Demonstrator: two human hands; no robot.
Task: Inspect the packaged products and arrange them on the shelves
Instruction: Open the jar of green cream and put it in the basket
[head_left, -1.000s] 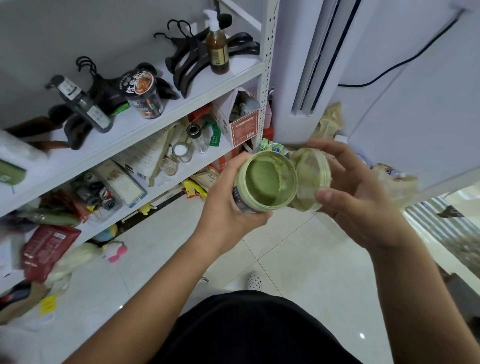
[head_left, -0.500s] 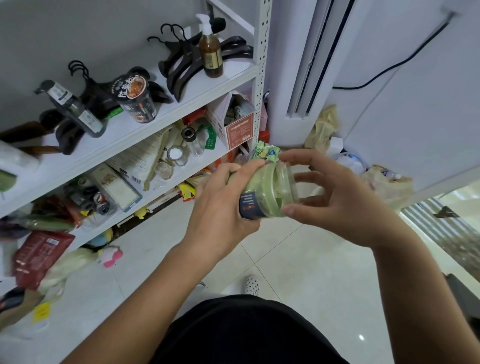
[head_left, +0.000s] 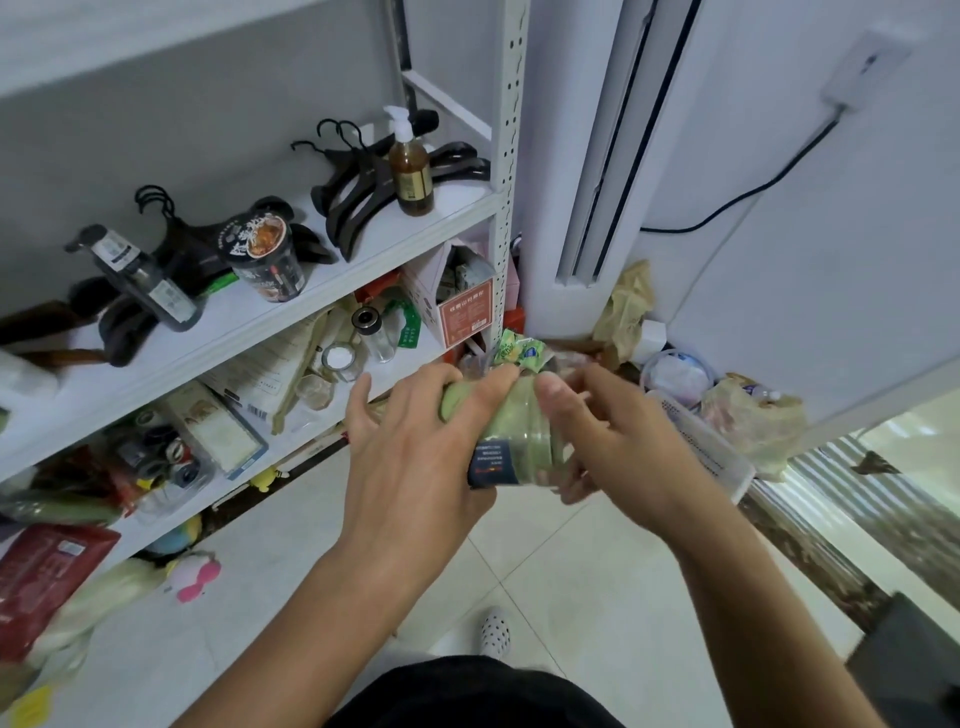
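A clear plastic jar of green paste with a dark blue label is held in front of me over the floor, tilted on its side. My left hand grips its lid end, index finger and thumb curled over the top. My right hand holds the jar body from the right, thumb on top and fingers underneath. The white shelf unit stands to the left, its boards crowded with packaged goods.
On the upper shelf sit a brown pump bottle, black hangers, an instant noodle cup and a dark spray bottle. Lower shelves hold boxes and glass jars. Bags lie by the wall.
The jar was open with its lid in my right hand; the lid is now back on. Both hands have turned the jar onto its side and shifted their hold.
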